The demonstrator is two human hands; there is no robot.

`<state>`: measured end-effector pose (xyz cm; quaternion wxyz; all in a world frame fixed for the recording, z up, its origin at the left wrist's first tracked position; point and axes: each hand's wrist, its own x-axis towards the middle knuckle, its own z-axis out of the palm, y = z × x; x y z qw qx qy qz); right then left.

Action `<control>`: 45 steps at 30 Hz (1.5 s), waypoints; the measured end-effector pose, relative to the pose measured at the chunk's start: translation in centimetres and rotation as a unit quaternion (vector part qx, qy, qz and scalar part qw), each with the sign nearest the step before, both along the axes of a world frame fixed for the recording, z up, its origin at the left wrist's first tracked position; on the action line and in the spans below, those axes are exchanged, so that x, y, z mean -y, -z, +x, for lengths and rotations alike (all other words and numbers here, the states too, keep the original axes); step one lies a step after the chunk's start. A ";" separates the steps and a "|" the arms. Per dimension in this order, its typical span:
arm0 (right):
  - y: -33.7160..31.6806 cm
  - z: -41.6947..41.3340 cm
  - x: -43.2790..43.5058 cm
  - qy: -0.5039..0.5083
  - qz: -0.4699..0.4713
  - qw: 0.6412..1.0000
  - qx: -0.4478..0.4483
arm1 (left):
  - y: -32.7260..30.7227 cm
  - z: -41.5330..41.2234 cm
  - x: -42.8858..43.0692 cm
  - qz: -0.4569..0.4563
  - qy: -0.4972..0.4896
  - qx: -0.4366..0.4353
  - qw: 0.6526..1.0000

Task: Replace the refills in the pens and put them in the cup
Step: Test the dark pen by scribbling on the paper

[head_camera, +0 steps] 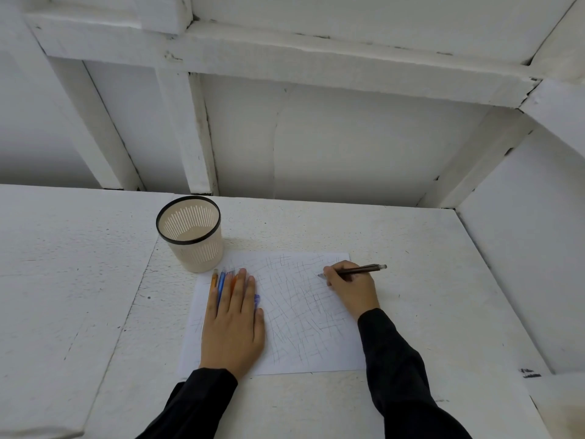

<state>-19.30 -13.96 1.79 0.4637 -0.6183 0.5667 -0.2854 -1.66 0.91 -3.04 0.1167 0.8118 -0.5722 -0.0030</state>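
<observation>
Right hand (349, 288) pinches a pen (357, 270) beside the cup (193, 239); left hand (232, 321), flat, should steady the paper (304, 315).

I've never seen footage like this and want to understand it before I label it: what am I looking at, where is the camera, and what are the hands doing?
There is no machine here. One wide-angle camera is worn on a person's head and looks forward and down at their two bare hands, in dark sleeves, over a white table.

On the table lies a sheet of paper covered in scribbled pen lines. Beyond its far left corner stands a beige slotted cup with a dark rim; no pens show inside it.

The left hand lies flat on the paper, over a few orange and blue pens whose ends stick out past the fingers. The right hand holds a dark pen in a writing grip, tip at the paper, probably testing it.
</observation>
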 end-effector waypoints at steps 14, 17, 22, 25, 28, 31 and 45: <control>0.1 -0.4 0.5 0.032 0.009 0.999 0.016 | 0.0 0.0 0.0 -0.005 -0.001 -0.003 1.000; -0.1 -0.6 0.4 -0.010 0.022 1.000 -0.013 | 0.0 0.0 0.1 -0.005 -0.003 -0.001 1.000; -0.7 -0.9 0.2 -0.046 0.059 0.997 -0.007 | 0.1 0.0 0.0 -0.003 0.001 -0.002 1.000; -1.8 -0.9 0.2 0.006 0.106 0.989 0.107 | -0.1 0.1 0.0 -0.013 0.002 -0.014 1.000; -3.3 -0.4 -0.1 -0.036 0.131 0.985 0.104 | -0.6 0.0 0.0 -0.042 0.003 -0.045 0.998; -4.6 1.5 -1.5 -0.138 0.145 0.979 0.027 | -1.3 0.0 -0.2 -0.080 0.009 -0.080 0.994; -1.9 11.0 -9.5 -0.271 0.022 0.937 -0.221 | -2.2 2.9 -2.4 -0.154 -0.098 -0.205 0.962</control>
